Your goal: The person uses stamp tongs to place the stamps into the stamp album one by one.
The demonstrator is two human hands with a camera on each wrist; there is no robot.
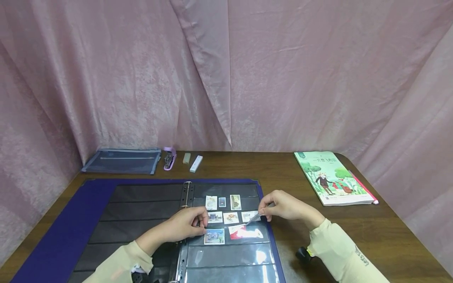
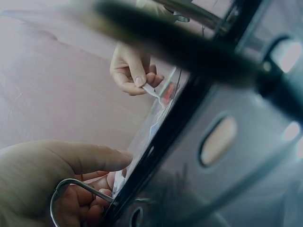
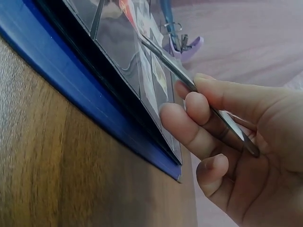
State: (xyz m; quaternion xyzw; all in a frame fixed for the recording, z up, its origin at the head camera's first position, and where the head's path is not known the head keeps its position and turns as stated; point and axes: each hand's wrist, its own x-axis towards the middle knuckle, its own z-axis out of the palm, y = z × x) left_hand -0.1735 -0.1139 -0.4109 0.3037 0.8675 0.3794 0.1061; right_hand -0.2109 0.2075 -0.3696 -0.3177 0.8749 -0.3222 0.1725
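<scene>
A stamp album (image 1: 226,255) lies spread on the table, with several stamps on its right black page. My right hand (image 1: 283,205) pinches metal tweezers (image 3: 170,66) between thumb and fingers. Their tips meet the upper edge of a red and white stamp (image 1: 244,232), whose surface is partly lost in glare. Left of it lies a blue landscape stamp (image 1: 214,236). My left hand (image 1: 185,224) rests by the album's rings, its thumb and fingers apart and touching the page beside that stamp. In the left wrist view, a metal ring (image 2: 71,181) crosses in front of its fingers.
Along the back stand a blue mesh pouch (image 1: 122,162), a purple stapler (image 1: 170,158), a small greenish block (image 1: 186,158) and a white box (image 1: 196,164). A green illustrated book (image 1: 332,179) lies at the right. Pink curtain (image 1: 226,74) hangs behind the table.
</scene>
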